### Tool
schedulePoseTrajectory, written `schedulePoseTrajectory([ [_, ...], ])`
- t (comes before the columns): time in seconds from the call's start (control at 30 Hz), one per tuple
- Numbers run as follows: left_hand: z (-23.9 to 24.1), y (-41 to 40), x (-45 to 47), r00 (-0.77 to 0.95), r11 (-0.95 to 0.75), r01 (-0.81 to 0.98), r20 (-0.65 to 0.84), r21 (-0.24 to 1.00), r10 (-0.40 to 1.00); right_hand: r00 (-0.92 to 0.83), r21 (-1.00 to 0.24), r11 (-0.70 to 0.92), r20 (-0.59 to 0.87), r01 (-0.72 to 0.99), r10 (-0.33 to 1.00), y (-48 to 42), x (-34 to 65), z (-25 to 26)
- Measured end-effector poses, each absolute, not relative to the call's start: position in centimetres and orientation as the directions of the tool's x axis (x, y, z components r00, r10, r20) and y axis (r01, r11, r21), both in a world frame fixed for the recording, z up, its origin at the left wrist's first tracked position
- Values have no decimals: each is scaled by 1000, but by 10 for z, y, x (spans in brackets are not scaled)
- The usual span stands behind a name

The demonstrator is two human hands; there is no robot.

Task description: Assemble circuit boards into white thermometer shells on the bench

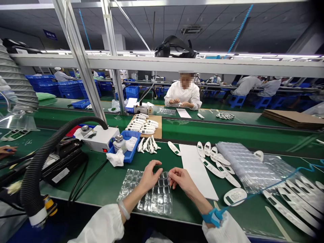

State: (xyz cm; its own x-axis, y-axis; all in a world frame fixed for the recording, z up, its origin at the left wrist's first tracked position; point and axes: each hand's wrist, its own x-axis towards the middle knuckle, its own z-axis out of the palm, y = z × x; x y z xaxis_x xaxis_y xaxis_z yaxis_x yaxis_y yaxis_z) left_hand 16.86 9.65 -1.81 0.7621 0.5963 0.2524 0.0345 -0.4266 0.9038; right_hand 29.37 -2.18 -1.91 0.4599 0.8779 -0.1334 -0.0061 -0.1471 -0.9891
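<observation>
A clear plastic blister tray [154,202] with small square pockets lies on the green bench in front of me. Over its upper middle is my left hand [151,175], thumb and fingers apart and curved, with nothing visible in it. My right hand [182,180] is at the tray's upper right edge, fingertips pinched together. Whatever is between those fingertips is too small or hidden to make out. A blue wrist strap [214,216] circles my right wrist. Just right of that hand lies a sheet of white paper [196,168].
White oval device shells [220,168] lie right of the paper, beside stacked clear trays [240,165]. A blue bin [131,150] holds a bottle [119,143]. A black fume hose [40,162] arches at left. Across the bench sits a co-worker [183,92] in white.
</observation>
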Motion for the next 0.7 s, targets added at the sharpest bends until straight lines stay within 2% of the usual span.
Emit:
schedulePoseTrajectory([
  [0.1,-12,74,163,714,-442,119,232,889,661,477,-989,-143,-139,-29,868,-27,290,-23],
  [0.23,-17,43,159,686,-365,226,119,903,718,482,-992,-126,-113,-6,869,-28,289,-26],
  [0.47,-24,46,158,713,-236,234,-2,943,701,482,-988,-123,-63,94,874,-31,290,-32],
  [0.57,-24,54,154,737,-174,200,-31,964,675,502,-954,-121,35,275,864,-35,290,-32],
  [0.7,-29,63,153,770,-44,150,-88,988,632,471,-833,-128,172,539,865,-38,290,-29],
])
